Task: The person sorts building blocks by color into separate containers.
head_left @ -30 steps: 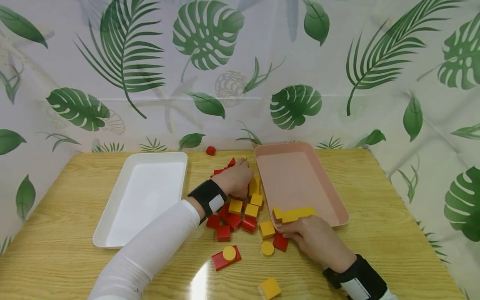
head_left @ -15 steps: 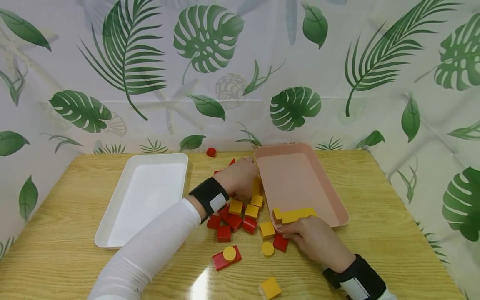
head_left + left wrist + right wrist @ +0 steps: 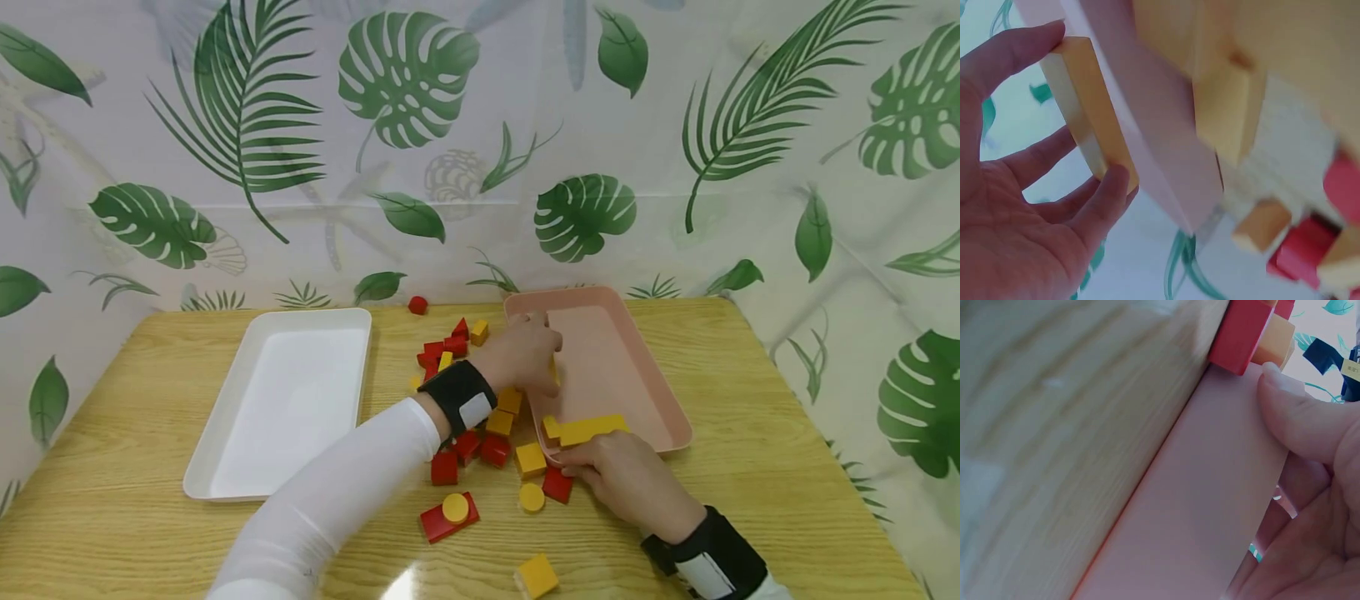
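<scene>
Over the left rim of the pink tray (image 3: 603, 350), my left hand (image 3: 521, 354) pinches a yellow rectangular block (image 3: 1088, 109) between thumb and fingers. The hand mostly covers the block in the head view. At the tray's near edge, my right hand (image 3: 633, 479) grips the rim, thumb against the outer wall and fingers over the inside. Beside that hand, inside the tray, lie a long yellow block (image 3: 591, 430) and a smaller yellow piece (image 3: 551, 428). A red block (image 3: 1238, 337) sits against the tray's outer wall near my right thumb.
A white tray (image 3: 288, 400) stands on the left. Between the trays lie several red and yellow blocks, including a red cube (image 3: 444, 468). Closer in are a yellow disc (image 3: 455, 508) on a red plank (image 3: 432, 527), a yellow cylinder (image 3: 532, 497) and a yellow cube (image 3: 537, 575).
My left hand has picked up the yellow block from beside the pink tray and moved right with it, over the tray's left rim. My right hand stays on the near rim.
</scene>
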A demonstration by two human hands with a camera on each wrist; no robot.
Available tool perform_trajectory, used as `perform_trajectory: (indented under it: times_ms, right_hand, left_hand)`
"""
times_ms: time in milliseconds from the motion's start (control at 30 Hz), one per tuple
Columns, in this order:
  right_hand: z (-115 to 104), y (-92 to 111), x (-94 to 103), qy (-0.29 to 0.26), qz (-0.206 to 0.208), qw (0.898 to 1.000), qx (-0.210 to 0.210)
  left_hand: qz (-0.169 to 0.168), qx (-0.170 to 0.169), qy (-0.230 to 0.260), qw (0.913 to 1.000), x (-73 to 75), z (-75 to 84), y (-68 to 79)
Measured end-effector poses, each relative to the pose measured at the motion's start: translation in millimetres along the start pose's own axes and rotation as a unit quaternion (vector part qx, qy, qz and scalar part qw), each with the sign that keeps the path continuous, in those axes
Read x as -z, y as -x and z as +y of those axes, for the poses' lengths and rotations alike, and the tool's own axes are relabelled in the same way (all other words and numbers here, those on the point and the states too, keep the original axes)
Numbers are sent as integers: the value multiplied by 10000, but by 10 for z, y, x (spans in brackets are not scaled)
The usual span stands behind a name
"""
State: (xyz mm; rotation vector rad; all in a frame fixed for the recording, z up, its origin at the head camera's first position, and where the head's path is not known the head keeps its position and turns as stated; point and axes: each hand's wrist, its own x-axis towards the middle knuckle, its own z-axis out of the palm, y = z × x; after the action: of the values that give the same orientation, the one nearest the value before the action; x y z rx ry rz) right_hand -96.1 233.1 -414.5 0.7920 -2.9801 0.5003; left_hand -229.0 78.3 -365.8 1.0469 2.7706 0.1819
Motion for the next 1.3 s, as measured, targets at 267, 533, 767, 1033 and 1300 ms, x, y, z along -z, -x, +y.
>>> perform_trajectory:
  times_ms: [267,533,767,1033,1300]
  right_hand:
    - [-10,0,-10,-33,90,9999,103]
    - [-14,-10,-10,-141,75,9998,132]
    - [-2,-4,-6,-78,48,9999,133]
    - [24,6,-12,4,-85,10000,-8]
    - [4,9,-7,36,-161,9998,-135]
  left_hand:
    - [-586,246,-247,9977,-156,197,-64]
    - [-911,328,-621,9934,-198,259,-64]
    - [-548,150,-548,9969,-75,128,-16]
    - [278,497,-110,9983,62,-354,-43]
    - [507,646,235,9963,83,-706,-32]
